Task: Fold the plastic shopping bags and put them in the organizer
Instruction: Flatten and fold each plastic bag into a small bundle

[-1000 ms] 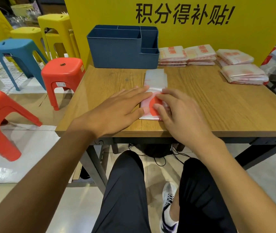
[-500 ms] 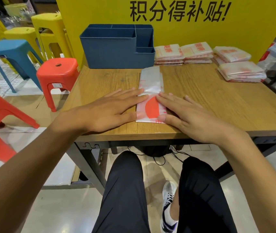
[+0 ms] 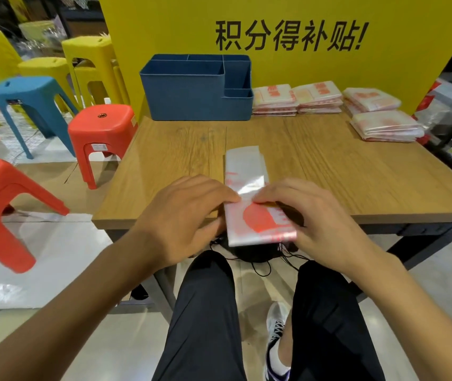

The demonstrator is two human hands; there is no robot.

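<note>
Left hand (image 3: 189, 215) and right hand (image 3: 315, 218) each pinch the near end of the folded translucent plastic bag with red print (image 3: 249, 199), lifting it off the wooden table (image 3: 329, 171) edge between them; blue plastic organizer (image 3: 192, 94) beyond.

Wooden table (image 3: 329, 177), organizer (image 3: 192, 100), 4 bag stacks (image 3: 384, 126), bag (image 3: 247, 171)

Black characters 积分得补贴! printed large across the yellow board (image 3: 288, 70) behind the table. Red print on the bag (image 3: 258, 221) too blurred to read. Red marks on the bag stacks (image 3: 296, 97) at the back likewise unreadable. White sticker on the front of the red stool (image 3: 102, 125) and another on the blue stool (image 3: 24, 92), both too small to read.
</note>
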